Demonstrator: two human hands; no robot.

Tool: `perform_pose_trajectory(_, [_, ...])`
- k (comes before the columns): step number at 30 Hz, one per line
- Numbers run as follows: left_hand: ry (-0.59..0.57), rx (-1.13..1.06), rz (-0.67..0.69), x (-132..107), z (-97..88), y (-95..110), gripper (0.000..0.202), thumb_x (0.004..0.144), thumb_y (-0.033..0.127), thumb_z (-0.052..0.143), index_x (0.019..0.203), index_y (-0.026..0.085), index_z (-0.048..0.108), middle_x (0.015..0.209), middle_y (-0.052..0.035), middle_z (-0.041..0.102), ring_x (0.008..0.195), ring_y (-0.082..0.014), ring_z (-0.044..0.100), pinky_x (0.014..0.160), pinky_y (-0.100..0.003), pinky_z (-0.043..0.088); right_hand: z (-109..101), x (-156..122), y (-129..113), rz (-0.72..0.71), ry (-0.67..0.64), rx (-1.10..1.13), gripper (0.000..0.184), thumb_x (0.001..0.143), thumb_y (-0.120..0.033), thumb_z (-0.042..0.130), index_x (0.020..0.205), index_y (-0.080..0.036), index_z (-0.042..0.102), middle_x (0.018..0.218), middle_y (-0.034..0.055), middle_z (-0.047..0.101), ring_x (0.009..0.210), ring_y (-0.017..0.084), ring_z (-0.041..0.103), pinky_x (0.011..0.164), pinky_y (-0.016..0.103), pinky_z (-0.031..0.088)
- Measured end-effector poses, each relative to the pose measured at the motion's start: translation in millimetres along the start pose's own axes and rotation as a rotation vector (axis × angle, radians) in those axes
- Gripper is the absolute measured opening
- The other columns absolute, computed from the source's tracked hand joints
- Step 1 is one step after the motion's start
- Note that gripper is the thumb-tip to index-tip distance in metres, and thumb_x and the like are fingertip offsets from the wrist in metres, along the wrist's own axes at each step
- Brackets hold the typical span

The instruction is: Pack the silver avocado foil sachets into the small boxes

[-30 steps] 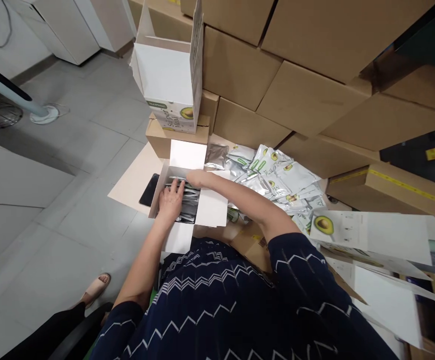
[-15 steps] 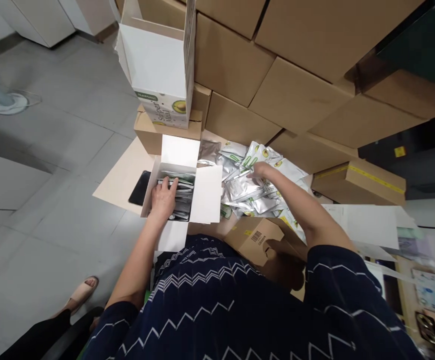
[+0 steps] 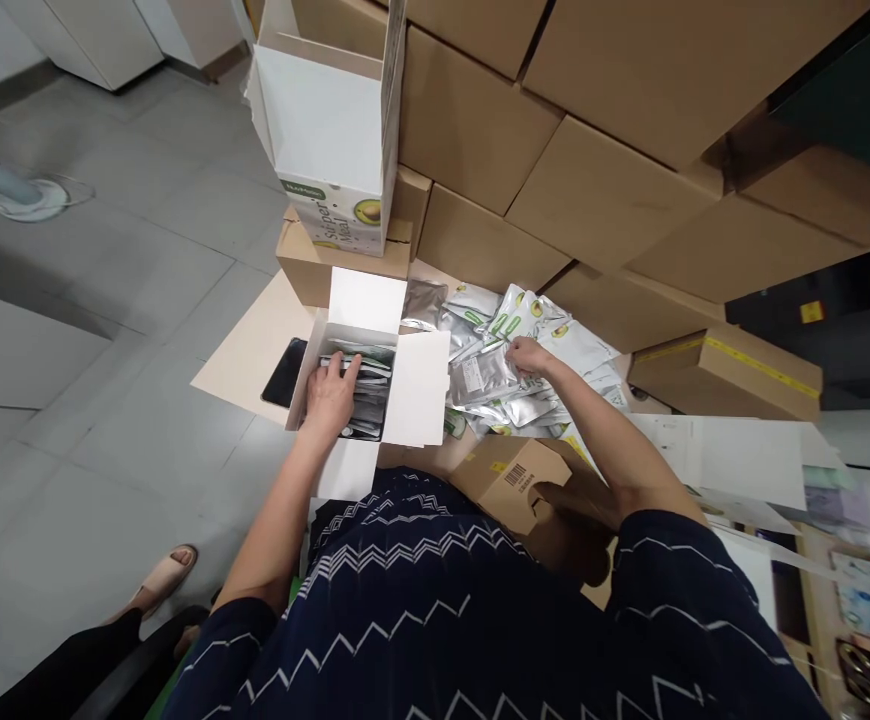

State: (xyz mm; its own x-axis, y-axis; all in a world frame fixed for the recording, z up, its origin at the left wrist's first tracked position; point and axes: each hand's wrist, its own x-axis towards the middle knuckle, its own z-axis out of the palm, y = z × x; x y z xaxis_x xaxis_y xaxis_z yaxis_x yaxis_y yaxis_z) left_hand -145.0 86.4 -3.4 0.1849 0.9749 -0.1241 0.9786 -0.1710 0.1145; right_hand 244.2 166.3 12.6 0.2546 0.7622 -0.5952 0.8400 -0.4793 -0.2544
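the left hand (image 3: 332, 393) is resting on the packs (image 3: 371, 408) inside the white box (image 3: 418, 390). its fingers are spreading apart over the packs, and a gap is showing between the thumb and the forefinger. the flaps (image 3: 367, 298) are folding outward at the far, right and near edges, so the top is lying open for the hand.

the right hand (image 3: 531, 356) is reaching over the pile (image 3: 585, 345). its fingers are bending close together, and the tips are meeting the right edge of a silver pouch (image 3: 484, 375); whether they are gripping it, i cannot tell. this pouch is lying on top of the pile, just beside the right flap, so only a narrow gap is showing there.

the brown boxes (image 3: 472, 100) are standing like a wall along the far side. the phone (image 3: 285, 372) is lying between the white box and the left edge of the table (image 3: 232, 350); beyond this edge, the floor (image 3: 142, 400) is spreading wide. an open carton (image 3: 517, 480) is occupying the near side, below the pile.
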Motion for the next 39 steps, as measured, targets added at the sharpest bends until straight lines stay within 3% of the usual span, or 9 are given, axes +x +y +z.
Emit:
perform_pose_trajectory(5, [0.002,0.022,-0.012,0,1.3,1,0.064,0.091,0.014,0.042,0.154,0.017,0.039,0.155,-0.0212,0.039,0.118,-0.0374,0.057,0.098,-0.05,0.047,0,-7,-11,-0.07,0.214,0.081,0.045,0.084,-0.008,0.053,0.129,-0.009,0.062,0.099,0.0129,0.072,0.072,0.016,0.063,0.068,0.025,0.05])
perform_pose_trajectory(8, [-0.005,0.029,-0.006,-2,-0.3,2,0.062,0.091,0.014,0.042,0.153,0.017,0.04,0.155,-0.021,0.039,0.117,-0.0369,0.058,0.098,-0.05,0.047,-17,-15,-15,-0.186,0.185,0.17,0.032,0.08,-0.013,0.058,0.109,-0.01,0.071,0.081,0.0064,0.071,0.064,0.015,0.061,0.063,0.025,0.049])
perform_pose_trajectory(11, [-0.019,0.024,-0.001,-4,-3.3,2,0.06,0.091,0.013,0.043,0.151,0.018,0.042,0.154,-0.0203,0.041,0.117,-0.0357,0.058,0.098,-0.049,0.047,-50,-41,-28,-0.443,0.358,0.255,0.016,0.081,-0.024,0.061,0.084,-0.014,0.073,0.068,0.0014,0.065,0.06,0.015,0.059,0.06,0.026,0.048])
perform_pose_trajectory(14, [-0.022,0.004,-0.012,-4,-5.7,3,0.058,0.091,0.012,0.044,0.149,0.018,0.045,0.151,-0.0207,0.044,0.116,-0.0353,0.058,0.098,-0.049,0.047,-81,-88,-59,-0.746,0.609,0.336,0.022,0.086,-0.029,0.057,0.091,-0.019,0.076,0.076,0.0017,0.068,0.069,0.016,0.062,0.065,0.028,0.05])
perform_pose_trajectory(17, [-0.02,-0.001,-0.022,-4,-6.3,3,0.055,0.091,0.013,0.045,0.146,0.019,0.047,0.147,-0.0209,0.047,0.115,-0.0353,0.059,0.098,-0.05,0.047,-87,-127,-103,-0.985,0.698,0.312,0.025,0.088,-0.023,0.053,0.096,-0.021,0.077,0.086,0.0028,0.071,0.078,0.016,0.064,0.072,0.029,0.05])
perform_pose_trajectory(22, [-0.041,0.028,-0.019,-3,-6.5,2,0.051,0.093,0.015,0.045,0.144,0.021,0.049,0.146,-0.019,0.048,0.114,-0.0344,0.059,0.097,-0.049,0.047,-40,-125,-178,-1.241,0.537,0.174,0.033,0.091,-0.014,0.046,0.104,-0.018,0.076,0.095,0.0055,0.072,0.09,0.017,0.065,0.082,0.029,0.049])
perform_pose_trajectory(26, [-0.045,0.03,-0.022,-3,-7.1,2,0.051,0.094,0.015,0.046,0.144,0.02,0.049,0.147,-0.019,0.048,0.116,-0.0348,0.059,0.098,-0.05,0.048,10,-99,-219,-1.254,0.332,-0.089,0.039,0.09,-0.007,0.044,0.114,-0.013,0.074,0.107,0.0107,0.071,0.1,0.02,0.064,0.088,0.028,0.046])
perform_pose_trajectory(32, [-0.039,-0.025,-0.028,-3,-4.6,1,0.051,0.092,0.015,0.05,0.144,0.021,0.05,0.147,-0.0191,0.048,0.118,-0.0353,0.059,0.1,-0.05,0.047,54,-82,-234,-1.061,0.131,-0.558,0.04,0.093,-0.005,0.044,0.122,-0.01,0.07,0.116,0.0168,0.07,0.108,0.025,0.067,0.088,0.03,0.048])
perform_pose_trajectory(39, [-0.002,-0.103,-0.056,-1,-7.6,-1,0.055,0.087,0.011,0.056,0.141,0.016,0.047,0.149,-0.0224,0.041,0.121,-0.0337,0.058,0.103,-0.046,0.047,66,-88,-246,-0.911,0.097,-0.764,0.036,0.093,-0.004,0.046,0.118,-0.006,0.071,0.118,0.0233,0.07,0.114,0.031,0.068,0.09,0.036,0.055])
